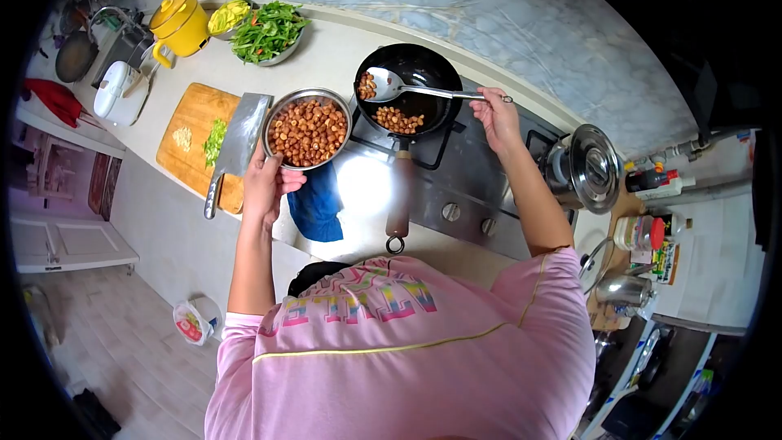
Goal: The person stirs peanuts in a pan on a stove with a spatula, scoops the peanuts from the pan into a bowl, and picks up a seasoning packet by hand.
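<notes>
My left hand (264, 182) grips the rim of a steel bowl (308, 165) filled with small browned food pieces (308, 132). My right hand (495, 120) is closed around the handle of a long metal cooking spoon (440, 93). The spoon's head lies in a black wok (444, 68) on the stove, next to a few browned pieces. More of the same pieces (398, 121) sit at the wok's near side. A cleaver (247, 132) rests on the wooden cutting board (197, 106), left of the bowl, beside chopped green and pale bits.
A bowl of cut green vegetables (273, 31), a yellow pot (179, 24) and a white container (121, 93) stand at the back left. A blue cloth (314, 205) lies before the bowl. The wok's handle (401, 187) points toward me. A lidded pot (593, 167) stands right of the stove (456, 187).
</notes>
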Demonstrator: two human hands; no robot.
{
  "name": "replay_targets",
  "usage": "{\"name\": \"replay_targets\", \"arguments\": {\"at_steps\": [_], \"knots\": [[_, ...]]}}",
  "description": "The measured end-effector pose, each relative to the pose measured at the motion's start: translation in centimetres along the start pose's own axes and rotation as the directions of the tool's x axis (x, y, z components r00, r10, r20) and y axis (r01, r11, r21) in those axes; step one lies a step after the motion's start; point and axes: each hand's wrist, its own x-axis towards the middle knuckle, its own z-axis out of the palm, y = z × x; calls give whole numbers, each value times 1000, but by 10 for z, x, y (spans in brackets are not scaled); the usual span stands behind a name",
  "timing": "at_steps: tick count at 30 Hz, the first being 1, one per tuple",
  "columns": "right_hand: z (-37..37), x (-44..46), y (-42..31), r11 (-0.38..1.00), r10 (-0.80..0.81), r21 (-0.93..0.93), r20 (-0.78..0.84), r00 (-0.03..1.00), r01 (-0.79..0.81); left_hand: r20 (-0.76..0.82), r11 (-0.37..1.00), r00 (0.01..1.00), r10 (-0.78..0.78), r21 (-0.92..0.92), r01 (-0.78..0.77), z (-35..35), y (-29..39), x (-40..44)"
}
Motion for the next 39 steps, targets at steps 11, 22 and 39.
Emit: {"name": "replay_targets", "arguments": {"at_steps": [11, 22, 39], "knots": [[-5, -27, 11, 990, -67, 122, -55, 996, 74, 76, 999, 997, 32, -7, -31, 9, 10, 6], [10, -62, -45, 970, -222, 89, -42, 974, 225, 152, 1000, 988, 25, -14, -23, 22, 6, 18], [30, -49, -104, 832, -404, -359, 131, 905, 423, 128, 999, 991, 37, -39, -33, 4, -7, 14]]}}
